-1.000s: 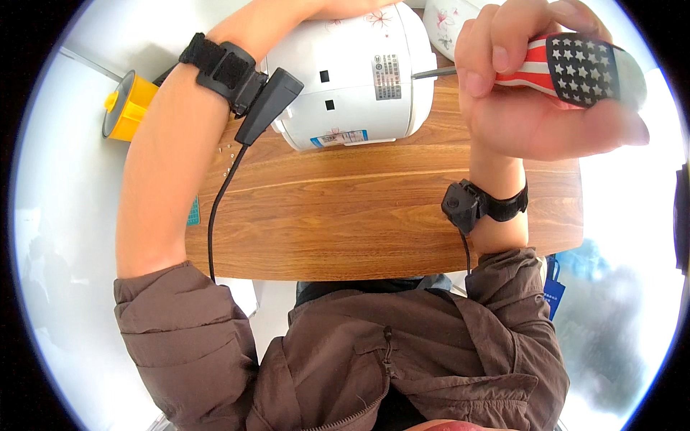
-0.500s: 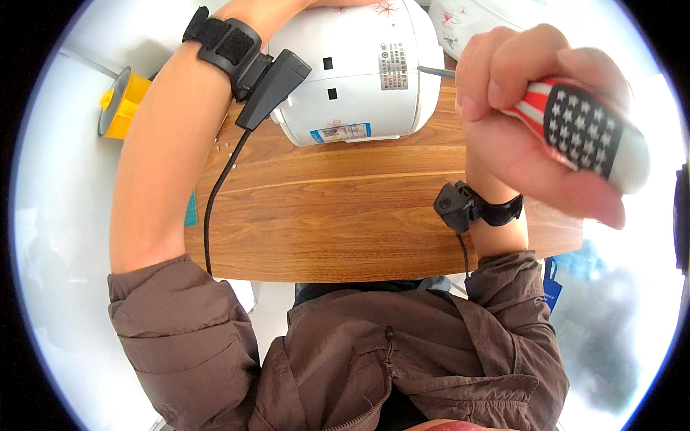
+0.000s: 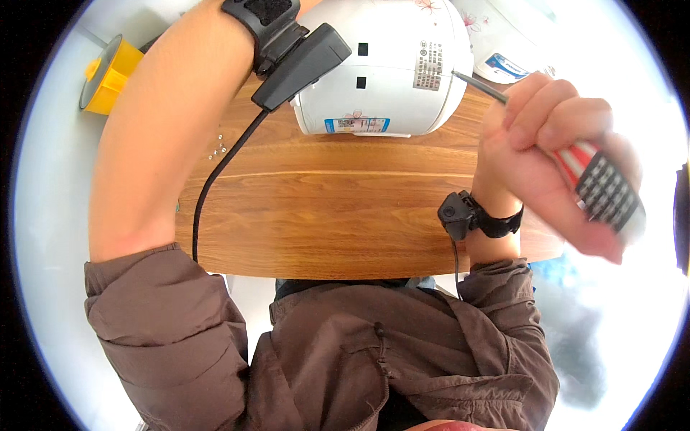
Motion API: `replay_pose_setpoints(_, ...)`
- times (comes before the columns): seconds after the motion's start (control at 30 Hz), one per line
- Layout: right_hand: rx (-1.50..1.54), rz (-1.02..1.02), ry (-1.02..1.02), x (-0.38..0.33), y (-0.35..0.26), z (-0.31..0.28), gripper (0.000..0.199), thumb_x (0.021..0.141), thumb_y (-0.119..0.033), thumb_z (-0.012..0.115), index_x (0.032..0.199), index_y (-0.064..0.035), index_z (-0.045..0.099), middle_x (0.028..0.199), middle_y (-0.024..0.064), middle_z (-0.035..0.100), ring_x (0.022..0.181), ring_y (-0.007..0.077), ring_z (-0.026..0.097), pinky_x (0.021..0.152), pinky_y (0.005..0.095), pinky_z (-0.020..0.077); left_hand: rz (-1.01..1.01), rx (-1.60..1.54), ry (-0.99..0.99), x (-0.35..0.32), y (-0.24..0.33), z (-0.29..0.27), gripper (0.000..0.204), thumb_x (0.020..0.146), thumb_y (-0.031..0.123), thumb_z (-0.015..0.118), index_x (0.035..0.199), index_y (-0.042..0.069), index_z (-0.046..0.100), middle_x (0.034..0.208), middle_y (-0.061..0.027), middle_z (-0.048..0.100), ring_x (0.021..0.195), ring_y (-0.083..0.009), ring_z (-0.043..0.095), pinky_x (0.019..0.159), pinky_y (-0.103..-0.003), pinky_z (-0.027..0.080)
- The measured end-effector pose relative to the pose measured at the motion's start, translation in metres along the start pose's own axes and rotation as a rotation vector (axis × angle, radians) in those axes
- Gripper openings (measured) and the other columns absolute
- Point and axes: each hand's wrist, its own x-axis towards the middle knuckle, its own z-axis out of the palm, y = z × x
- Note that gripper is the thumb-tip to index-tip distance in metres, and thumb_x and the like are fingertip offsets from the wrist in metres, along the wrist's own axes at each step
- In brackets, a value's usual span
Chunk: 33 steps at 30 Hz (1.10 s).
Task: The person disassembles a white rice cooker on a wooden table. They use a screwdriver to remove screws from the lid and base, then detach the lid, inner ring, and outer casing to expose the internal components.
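A white rounded appliance with flower prints, a printed label and two small square black holes lies on its side at the top of the table. My right hand is closed around the red, white and black handle of a screwdriver. The screwdriver's metal shaft slants up and left, its tip at the seam near the appliance's right end. My left forearm reaches past the appliance's left side. Only a sliver of my left hand shows at the top edge; its fingers are out of sight.
Several small screws lie on the wooden table beside my left forearm. A yellow cylinder with a grey end stands at the far left. Another white flower-printed part sits behind the appliance on the right. Black cables hang from both wrist devices.
My right hand has tilted lower and to the right, so the screwdriver slants more. Its tip stays by the appliance's seam. The appliance sits further right in the picture.
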Motion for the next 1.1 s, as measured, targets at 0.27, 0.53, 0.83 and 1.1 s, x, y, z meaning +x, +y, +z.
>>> replay_pose_setpoints(0.27,-0.102,-0.042,-0.245,-0.001,-0.011,0.008,0.101,0.088,-0.087,0.038,0.138,-0.0004,0.049,0.077,0.0118,0.055,0.052,0.0166,0.045,0.047,0.0308,0.0366,0.024,-0.004,0.003,-0.002,0.004,-0.002,0.078,0.107,0.064,0.023,0.137,0.004,0.064,0.147,-0.0245,0.056,0.137,-0.0414,0.05,0.116,-0.05,0.035)
replay_pose_setpoints(0.53,0.002,0.008,-0.372,0.008,-0.002,0.002,0.089,0.09,-0.08,0.045,0.13,0.0003,0.049,0.08,0.0093,0.054,0.053,0.0152,0.045,0.048,0.0296,0.037,0.022,-0.004,-0.003,-0.005,0.007,0.002,0.078,0.107,0.063,0.023,0.136,0.004,0.065,0.146,-0.0246,0.056,0.137,-0.0419,0.051,0.116,-0.051,0.035)
replay_pose_setpoints(0.83,-0.334,-0.003,-0.753,0.018,0.007,0.058,0.039,0.08,-0.04,0.077,0.085,-0.0061,0.058,0.066,0.0005,0.042,0.048,0.0155,0.052,0.04,0.0321,0.0381,-0.035,0.006,0.0,-0.017,-0.002,-0.003,0.078,0.107,0.063,0.023,0.134,0.004,0.067,0.146,-0.0248,0.057,0.136,-0.0425,0.051,0.116,-0.051,0.036)
replay_pose_setpoints(1.1,0.003,0.093,-0.173,0.03,-0.001,0.004,0.063,0.1,-0.065,0.042,0.112,-0.0054,0.055,0.062,0.0054,0.048,0.045,0.0147,0.044,0.04,0.0293,0.0408,0.014,0.03,0.001,-0.005,0.005,0.006,0.078,0.107,0.063,0.023,0.132,0.004,0.068,0.145,-0.0249,0.058,0.136,-0.043,0.051,0.116,-0.051,0.036)
